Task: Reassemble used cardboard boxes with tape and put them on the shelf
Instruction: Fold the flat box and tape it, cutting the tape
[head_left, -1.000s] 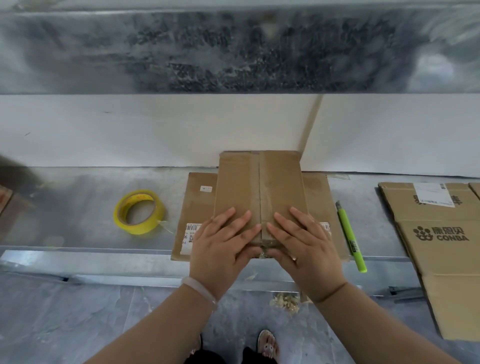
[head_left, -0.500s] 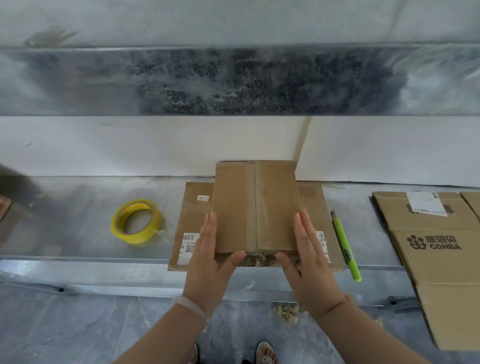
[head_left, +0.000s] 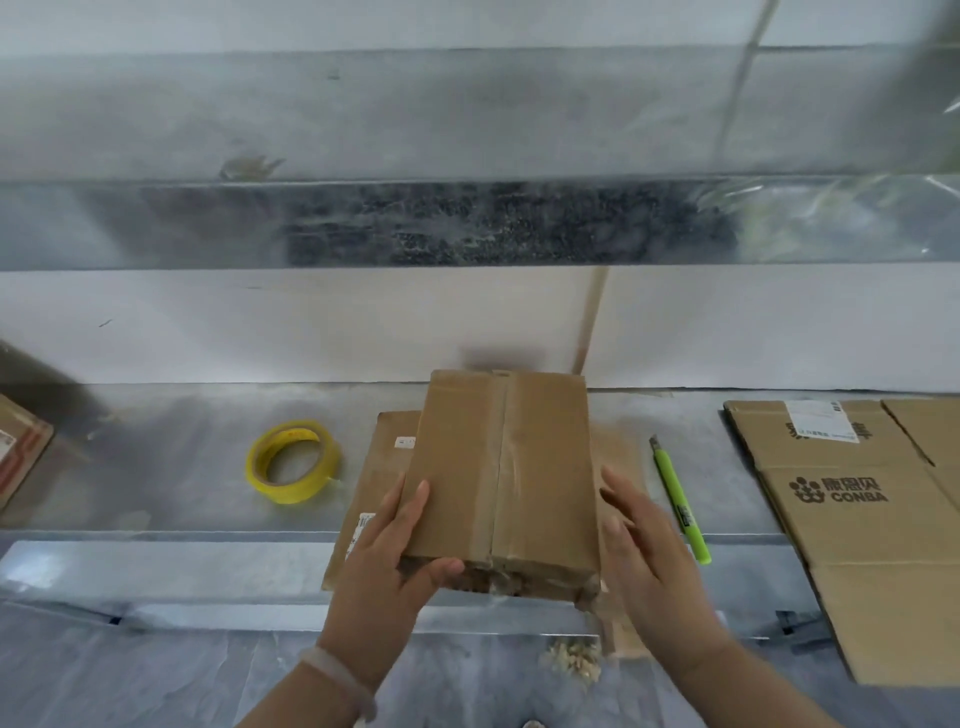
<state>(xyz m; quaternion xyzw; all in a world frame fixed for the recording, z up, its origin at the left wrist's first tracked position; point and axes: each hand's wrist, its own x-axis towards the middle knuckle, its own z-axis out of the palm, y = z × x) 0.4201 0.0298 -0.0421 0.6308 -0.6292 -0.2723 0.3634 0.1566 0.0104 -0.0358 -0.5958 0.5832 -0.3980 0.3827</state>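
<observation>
At the far left edge of the counter part of a brown carton shows, cut off by the frame. Right of it lies a roll of yellow tape, flat on the metal, well apart from the hands. Next comes a flattened cardboard sheet with small white labels, its near edge at the counter's near edge.

Over that sheet the left hand grips the cardboard box. Its fingers lie up the box's left side and the thumb is curled across the ragged near end. A pale band sits on that wrist. The box is closed, with a strip of clear tape along its middle seam, and is turned slightly.

The right hand is at the box's right side, its fingers straight and together; contact is not clear.

Further right a green utility knife lies on the counter, then a flattened CONBA carton.
</observation>
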